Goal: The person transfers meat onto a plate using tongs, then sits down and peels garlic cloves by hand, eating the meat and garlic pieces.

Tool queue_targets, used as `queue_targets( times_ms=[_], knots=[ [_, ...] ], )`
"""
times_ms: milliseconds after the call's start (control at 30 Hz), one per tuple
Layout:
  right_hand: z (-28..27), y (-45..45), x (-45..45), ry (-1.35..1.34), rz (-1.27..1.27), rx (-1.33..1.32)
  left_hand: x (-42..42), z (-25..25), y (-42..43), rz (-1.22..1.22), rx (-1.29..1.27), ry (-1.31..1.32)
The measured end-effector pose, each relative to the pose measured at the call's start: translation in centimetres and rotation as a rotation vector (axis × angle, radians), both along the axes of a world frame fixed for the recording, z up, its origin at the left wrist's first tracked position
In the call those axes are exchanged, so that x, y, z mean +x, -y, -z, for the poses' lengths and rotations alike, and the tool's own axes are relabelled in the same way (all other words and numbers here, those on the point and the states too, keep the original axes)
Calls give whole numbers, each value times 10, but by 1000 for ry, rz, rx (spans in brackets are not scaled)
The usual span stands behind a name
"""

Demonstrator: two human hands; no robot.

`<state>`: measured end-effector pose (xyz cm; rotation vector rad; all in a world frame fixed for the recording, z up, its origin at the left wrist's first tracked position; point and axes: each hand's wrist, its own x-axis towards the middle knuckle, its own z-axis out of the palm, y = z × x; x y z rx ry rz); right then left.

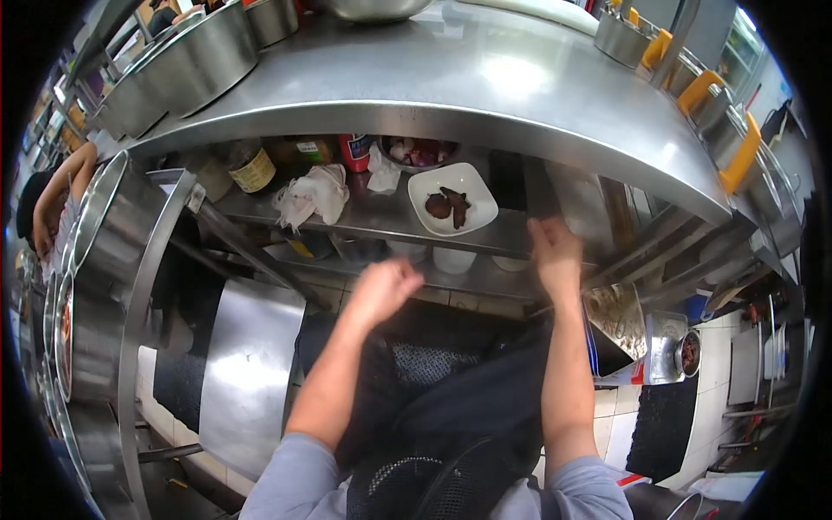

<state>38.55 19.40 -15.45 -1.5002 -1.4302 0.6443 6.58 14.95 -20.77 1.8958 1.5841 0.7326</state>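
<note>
My left hand (383, 288) is in the air in front of the lower shelf, its fingers curled together; whatever they may hold is hidden. To the right, my right hand (555, 249) is raised by the shelf edge with its fingers pinched closed, and anything inside them cannot be made out. Between and beyond the hands, a white square bowl (479, 212) stands on the shelf, apart from both. Dark brown pieces of food (440, 206) lie in it. Behind the bowl sits a metal bowl of purple and white vegetables (420, 154), perhaps onions.
Above the shelf is a steel counter (416, 69). A crumpled cloth (319, 195), a labelled jar (251, 169) and a red can (354, 152) stand at left on the shelf. Steel pots (195, 65) and yellow-handled containers (700, 90) line the sides. A person's arm (61, 191) shows far left.
</note>
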Motion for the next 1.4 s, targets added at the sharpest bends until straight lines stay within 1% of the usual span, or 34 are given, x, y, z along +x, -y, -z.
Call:
queue_targets(
  times_ms=[67,133,167,233,267,300,333,367,400,467,500,567,600,667,700,767,800,867,900,967,1000,1067,1100,1167,1300,1367,1400],
  knots=[
    [15,12,-2,1,-38,-32,-6,-40,0,-72,169,84],
    [30,11,-7,-10,-101,105,-4,-77,4,-175,98,160],
    [29,9,-9,41,-143,118,-4,-79,3,-172,101,163],
    [26,-5,-17,87,-148,158,-5,-76,-1,-147,318,294],
    [25,-10,-24,126,-160,185,-4,-68,-2,-152,305,304],
    [20,-17,-30,133,-163,173,-1,-58,-7,-146,393,269],
    [12,-28,-37,274,-167,170,2,-53,-14,-137,492,232],
    [3,-40,-44,415,-168,172,3,-53,-22,-83,557,138],
    [0,-54,-52,417,-165,181,6,-55,-31,-54,534,87],
    [5,-77,-66,674,-217,91,18,-60,-48,-31,485,98],
    [0,-82,-74,670,-208,92,23,-57,-61,-22,488,95],
    [-2,-86,-85,944,-246,-29,29,-48,-83,-13,485,73],
    [2,-87,-85,940,-241,-35,30,-44,-87,-5,482,71],
    [6,-91,-84,862,-247,40,34,-41,-95,-6,549,78],
    [6,-94,-80,872,-254,43,36,-41,-97,-16,552,86],
    [5,-95,-72,721,-270,-6,37,-41,-97,-44,569,51],
    [5,-94,-70,719,-281,-8,38,-41,-96,-51,563,47],
    [6,-92,-67,598,-282,93,41,-41,-98,-16,492,130],
    [10,-93,-66,587,-284,87,41,-37,-100,-14,484,121],
    [19,-93,-64,658,-225,187,42,-31,-103,-22,494,33],
    [21,-94,-63,653,-224,182,43,-30,-104,-18,489,29],
    [18,-97,-66,685,-252,186,45,-31,-107,-8,555,-107],
    [15,-98,-69,684,-250,187,47,-32,-110,-6,556,-108],
    [7,-99,-78,732,-286,44,52,-33,-113,-50,549,-239],
    [17,-105,-83,781,-258,23,51,-31,-118,-69,530,-205],
    [17,-107,-83,701,-194,-24,46,-31,-117,-84,541,-158],
    [16,-107,-81,702,-195,-22,44,-31,-116,-86,542,-157]
  ],
)
